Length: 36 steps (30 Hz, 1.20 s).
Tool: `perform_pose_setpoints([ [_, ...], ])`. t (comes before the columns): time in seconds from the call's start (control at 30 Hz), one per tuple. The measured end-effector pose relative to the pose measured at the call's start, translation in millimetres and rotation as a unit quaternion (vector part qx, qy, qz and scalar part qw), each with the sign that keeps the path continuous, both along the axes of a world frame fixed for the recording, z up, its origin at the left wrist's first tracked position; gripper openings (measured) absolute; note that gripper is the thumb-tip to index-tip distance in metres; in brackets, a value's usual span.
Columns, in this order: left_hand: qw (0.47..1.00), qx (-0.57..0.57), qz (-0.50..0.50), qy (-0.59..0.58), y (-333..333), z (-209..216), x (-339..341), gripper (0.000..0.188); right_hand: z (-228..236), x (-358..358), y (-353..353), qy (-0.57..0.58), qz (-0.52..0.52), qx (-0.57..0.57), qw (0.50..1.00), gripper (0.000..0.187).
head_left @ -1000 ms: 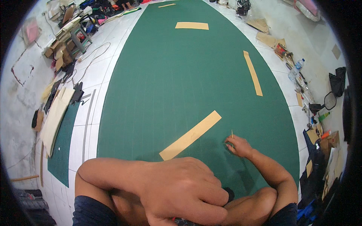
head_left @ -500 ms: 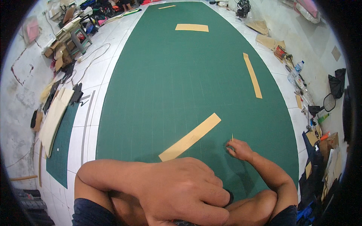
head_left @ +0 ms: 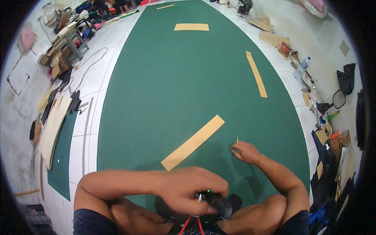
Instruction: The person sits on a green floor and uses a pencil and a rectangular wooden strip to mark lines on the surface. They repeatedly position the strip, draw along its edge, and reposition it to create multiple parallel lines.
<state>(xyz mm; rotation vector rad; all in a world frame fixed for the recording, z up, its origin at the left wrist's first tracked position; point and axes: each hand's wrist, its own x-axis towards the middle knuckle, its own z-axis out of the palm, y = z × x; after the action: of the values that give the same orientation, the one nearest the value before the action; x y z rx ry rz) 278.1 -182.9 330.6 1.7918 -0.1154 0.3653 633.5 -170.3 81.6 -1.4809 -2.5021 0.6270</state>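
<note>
My left hand (head_left: 196,190) is close in front of my body. Its thumb and fingers curl around a small black device (head_left: 215,201) with a green light; part of the device is hidden by the hand. At the right, my right hand (head_left: 247,152) pinches a thin yellowish stick (head_left: 237,140), its kind too small to tell, just over a large green sheet (head_left: 176,78). Left of that hand, a long tan cardboard strip (head_left: 194,141) lies slantwise on the sheet.
Farther off on the sheet lie a tan strip (head_left: 256,74) and a tan rectangle (head_left: 192,27). Along the right wall stand a plastic bottle (head_left: 301,68) and assorted clutter. At left are a cream roll (head_left: 56,127), a cable (head_left: 92,58) and a stool (head_left: 76,43). Red cords (head_left: 192,225) hang below my left hand.
My left hand has moved away from the camera, and the black device with the green light now shows in it. My right hand keeps its pinch on the stick; the whole view has shifted slightly.
</note>
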Motion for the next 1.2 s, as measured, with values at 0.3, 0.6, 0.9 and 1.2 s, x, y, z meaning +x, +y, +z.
perform_pose_setpoints([
  [0.3, 0.947, -0.060, -0.126, 0.291, -60, -163, -4, 0.051, -6, -1, 7, -0.025, -0.005, -0.015, 1.000, 0.024],
  [0.6, 0.851, -0.139, -0.302, 0.405, -99, -200, 9, 0.059, -8, 0, 1, -0.016, -0.007, -0.027, 0.999, 0.022],
  [0.9, 0.890, 0.151, 0.155, 0.402, 11, -290, -56, 0.063, -16, -7, 19, -0.024, -0.010, -0.068, 0.997, 0.027],
  [1.2, 0.740, 0.317, 0.193, 0.561, 27, -283, -86, 0.073, -5, 37, -6, -0.044, -0.068, -0.031, 0.996, 0.025],
])
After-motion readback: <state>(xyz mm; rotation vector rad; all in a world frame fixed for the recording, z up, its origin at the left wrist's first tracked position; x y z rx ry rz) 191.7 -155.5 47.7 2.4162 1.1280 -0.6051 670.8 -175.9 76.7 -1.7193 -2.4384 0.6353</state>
